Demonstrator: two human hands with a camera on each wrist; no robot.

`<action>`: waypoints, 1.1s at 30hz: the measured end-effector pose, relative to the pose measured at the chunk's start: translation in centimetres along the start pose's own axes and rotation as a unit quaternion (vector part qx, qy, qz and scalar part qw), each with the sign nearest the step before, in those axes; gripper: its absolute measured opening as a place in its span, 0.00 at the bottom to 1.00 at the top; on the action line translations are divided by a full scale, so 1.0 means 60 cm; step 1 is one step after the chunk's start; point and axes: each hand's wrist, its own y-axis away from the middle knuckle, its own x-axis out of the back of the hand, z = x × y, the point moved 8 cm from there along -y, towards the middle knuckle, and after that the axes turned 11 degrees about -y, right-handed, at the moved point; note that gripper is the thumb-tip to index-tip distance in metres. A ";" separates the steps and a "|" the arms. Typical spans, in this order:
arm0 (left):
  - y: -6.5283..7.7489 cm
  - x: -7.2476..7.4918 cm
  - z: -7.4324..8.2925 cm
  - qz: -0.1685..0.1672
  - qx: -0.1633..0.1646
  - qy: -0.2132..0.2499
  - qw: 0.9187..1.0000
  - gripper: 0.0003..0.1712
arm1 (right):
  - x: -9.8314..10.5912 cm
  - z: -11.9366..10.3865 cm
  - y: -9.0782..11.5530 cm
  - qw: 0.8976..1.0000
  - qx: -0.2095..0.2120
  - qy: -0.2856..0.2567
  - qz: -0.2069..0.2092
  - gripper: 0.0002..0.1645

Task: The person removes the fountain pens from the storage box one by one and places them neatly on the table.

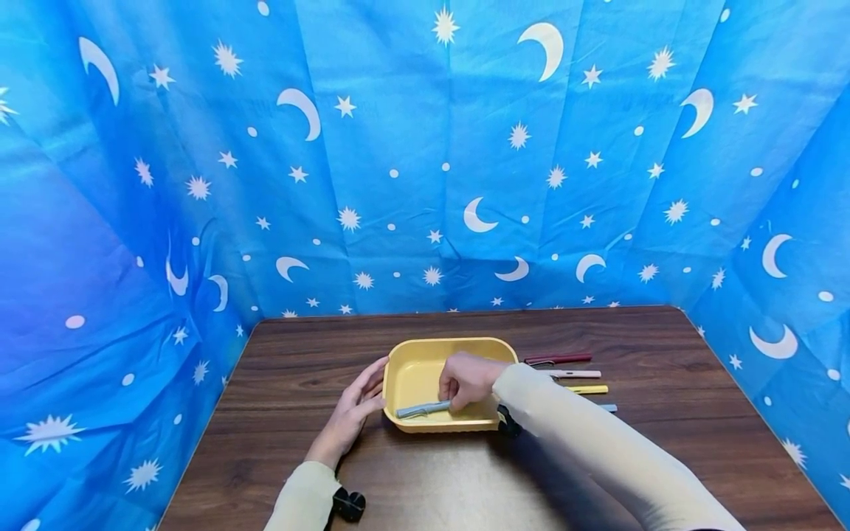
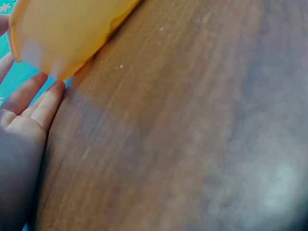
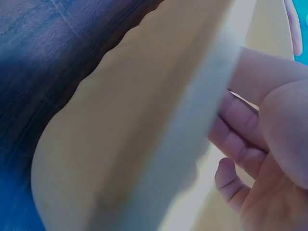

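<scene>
A pale blue-grey pen (image 1: 420, 409) with a wire clip lies along the near inner side of a yellow tray (image 1: 451, 344). My right hand (image 1: 467, 380) reaches into the tray and pinches the pen's right end. From the right wrist, this hand (image 3: 269, 139) shows with its thumb and fingertips partly hidden behind the tray's rim. Against the tray's left outer side rests my left hand (image 1: 350, 413), fingers fairly straight, thumb near the front left corner. In the left wrist view, fingertips of the left hand (image 2: 29, 108) touch the tray wall (image 2: 67, 33).
Right of the tray, several pens lie side by side: a dark red pen (image 1: 558, 359), a pale pink pen (image 1: 578, 374), a yellow pen (image 1: 591, 389) and a light blue pen (image 1: 609, 408). My right sleeve (image 1: 598, 435) partly covers them. A blue curtain (image 1: 412, 243) surrounds the wooden table (image 1: 299, 346).
</scene>
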 end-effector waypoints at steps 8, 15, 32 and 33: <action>0.000 0.001 0.000 0.003 -0.001 -0.001 1.000 0.41 | 0.025 0.004 0.022 0.998 0.035 -0.011 0.044 0.04; 0.001 -0.001 0.002 -0.001 -0.006 0.000 1.000 0.41 | 0.051 0.000 0.055 0.994 0.064 0.002 0.086 0.04; 0.000 0.001 0.000 0.006 0.002 -0.001 1.000 0.42 | 0.098 0.016 0.162 0.973 0.080 -0.083 0.198 0.06; 0.001 0.000 0.000 0.005 0.005 -0.002 1.000 0.42 | 0.099 0.017 0.169 0.972 0.075 -0.089 0.204 0.06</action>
